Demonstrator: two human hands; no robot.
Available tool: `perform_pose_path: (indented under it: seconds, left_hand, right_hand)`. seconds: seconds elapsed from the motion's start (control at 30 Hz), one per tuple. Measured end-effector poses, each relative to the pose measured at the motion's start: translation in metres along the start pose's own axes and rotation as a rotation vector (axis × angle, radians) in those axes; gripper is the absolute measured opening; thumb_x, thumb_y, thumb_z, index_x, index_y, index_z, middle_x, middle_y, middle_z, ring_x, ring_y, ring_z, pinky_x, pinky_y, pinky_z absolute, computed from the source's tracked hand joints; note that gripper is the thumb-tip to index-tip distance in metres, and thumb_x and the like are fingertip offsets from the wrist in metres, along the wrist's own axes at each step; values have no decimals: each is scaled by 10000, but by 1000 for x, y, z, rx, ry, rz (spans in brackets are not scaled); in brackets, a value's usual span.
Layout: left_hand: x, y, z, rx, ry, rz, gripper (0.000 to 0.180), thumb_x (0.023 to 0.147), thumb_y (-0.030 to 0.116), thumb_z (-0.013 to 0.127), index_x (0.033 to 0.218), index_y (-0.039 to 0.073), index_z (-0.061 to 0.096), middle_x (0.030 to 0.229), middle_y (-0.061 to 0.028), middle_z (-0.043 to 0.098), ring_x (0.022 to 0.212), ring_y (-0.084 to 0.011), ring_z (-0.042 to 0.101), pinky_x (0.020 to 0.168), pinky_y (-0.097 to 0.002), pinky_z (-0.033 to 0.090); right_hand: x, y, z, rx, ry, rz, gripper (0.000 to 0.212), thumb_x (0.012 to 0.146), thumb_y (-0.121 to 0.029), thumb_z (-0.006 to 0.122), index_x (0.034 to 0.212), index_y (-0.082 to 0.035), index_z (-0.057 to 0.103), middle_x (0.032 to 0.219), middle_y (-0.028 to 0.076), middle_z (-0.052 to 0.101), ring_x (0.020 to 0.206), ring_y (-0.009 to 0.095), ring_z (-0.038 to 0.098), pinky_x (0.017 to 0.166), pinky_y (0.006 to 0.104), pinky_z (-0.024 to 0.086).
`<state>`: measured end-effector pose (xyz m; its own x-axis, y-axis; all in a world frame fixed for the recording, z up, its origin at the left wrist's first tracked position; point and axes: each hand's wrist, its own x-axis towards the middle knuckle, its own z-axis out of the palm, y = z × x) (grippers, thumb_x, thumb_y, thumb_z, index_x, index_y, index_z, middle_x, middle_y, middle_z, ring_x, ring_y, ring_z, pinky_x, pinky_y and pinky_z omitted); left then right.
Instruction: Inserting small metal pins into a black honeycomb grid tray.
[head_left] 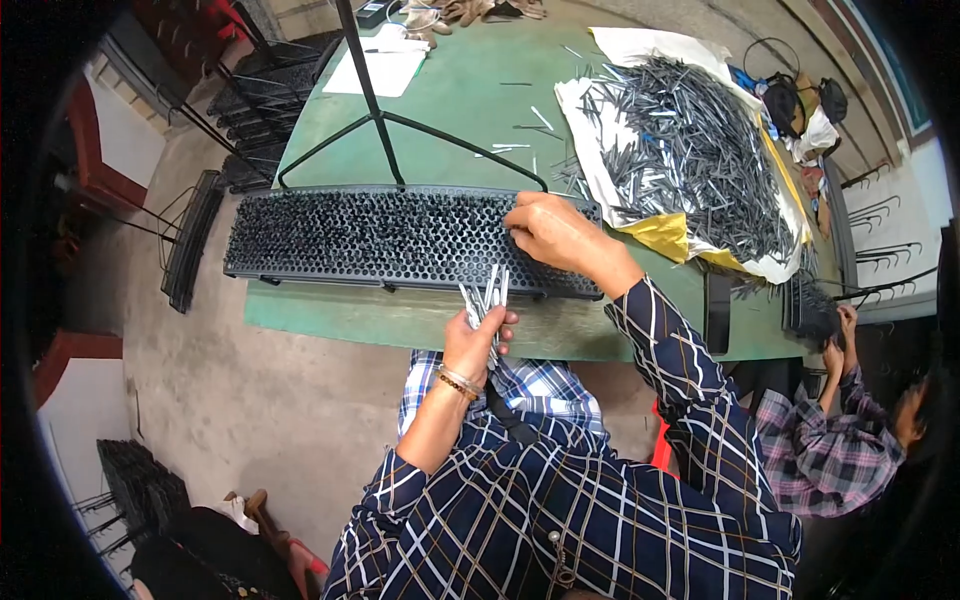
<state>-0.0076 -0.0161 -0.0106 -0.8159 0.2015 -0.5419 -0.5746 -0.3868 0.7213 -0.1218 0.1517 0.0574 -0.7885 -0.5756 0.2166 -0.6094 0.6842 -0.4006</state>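
Left hand (pixel 478 338) gripped a bunch of thin grey metal pins (pixel 487 297), ready to use.
Right hand (pixel 552 232) pinched one at the long black holed rack (pixel 380 238) on the green desk (pixel 450 100).

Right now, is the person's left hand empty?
No: the left hand grips a small bundle of thin metal pins that stick up toward the black perforated tray on the green table.

Left hand (pixel 478 335) raised, fingers curled shut; right hand (pixel 552 232) outstretched, fingers bent downward.
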Motion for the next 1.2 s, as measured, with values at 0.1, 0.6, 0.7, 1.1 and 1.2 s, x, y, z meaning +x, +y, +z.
perform_pose_path:
  seconds: [0.1, 0.6, 0.7, 1.1, 1.2]
  left_hand:
    - [0, -1, -1, -27, -21, 5, 127, 880, 122, 596, 948, 20, 562, 832, -88, 645, 617, -103, 549, 472, -228, 433]
    - [3, -4, 3, -96, -12, 0, 110, 897, 116, 578, 946, 20, 557, 881, -113, 659, 621, -109, 543, 469, -219, 433]
    - [3, -5, 4, -66, -8, -1, 110, 898, 117, 575, 948, 21, 556, 871, -113, 657, 620, -110, 544, 467, -222, 434]
    - [1, -3, 5, -62, -12, 2, 128, 902, 129, 577, 965, 19, 560, 859, -96, 649, 624, -103, 540, 476, -219, 430]
    - [-2, -1, 5, -98, -6, 40, 124, 903, 135, 578, 953, 22, 565, 858, -91, 651, 619, -97, 538, 474, -216, 428]
  right_hand:
    - [-3, -3, -1, 94, 55, 44, 98, 770, -73, 586, 796, 11, 630, 757, 178, 569, 758, 370, 576, 701, 439, 467]
    - [-28, -9, 26, -124, 410, 99, 91, 780, -49, 616, 860, -11, 633, 763, 112, 571, 701, 300, 571, 654, 380, 453]
    - [-28, -9, 25, -217, 379, 114, 103, 772, -50, 618, 868, -14, 631, 768, 95, 570, 709, 282, 570, 660, 368, 445]
    - [-30, -13, 29, -243, 275, 107, 112, 788, -59, 593, 887, -17, 623, 747, 105, 544, 718, 286, 573, 644, 377, 438]
    - [-36, -25, 21, -75, 397, 175, 165, 821, -121, 615, 938, -10, 647, 760, 104, 572, 679, 249, 583, 617, 350, 452]
